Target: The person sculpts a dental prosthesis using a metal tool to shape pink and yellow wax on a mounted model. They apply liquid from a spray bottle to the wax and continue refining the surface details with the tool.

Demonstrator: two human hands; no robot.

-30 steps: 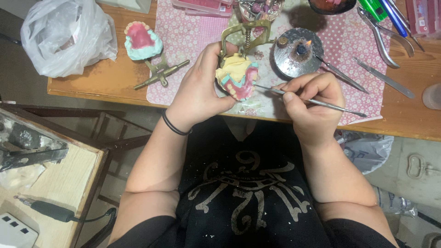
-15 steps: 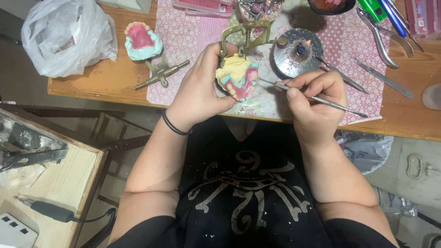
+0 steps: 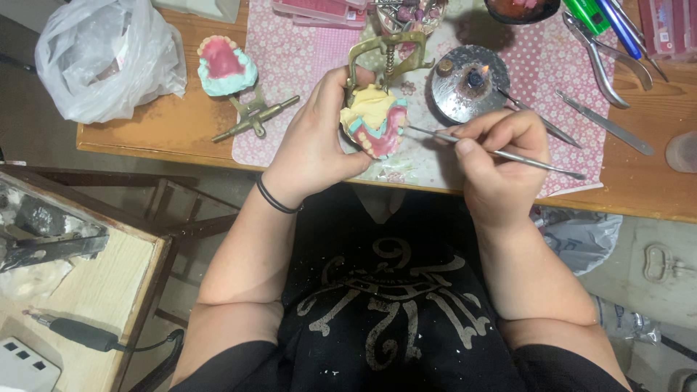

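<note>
Left hand (image 3: 314, 141): grip closed around the denture model (image 3: 374, 120), held just above the desk (image 3: 156, 127) edge.
Right hand (image 3: 497, 156): grip pinching a thin metal tool (image 3: 508, 154), tip just beside the model.

Metal pick (image 3: 501, 154) tip off denture model (image 3: 375, 120)

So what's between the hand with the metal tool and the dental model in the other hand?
In the head view, only the thin metal tool spans the gap from the right hand to the dental model, over a floral mat.
</note>
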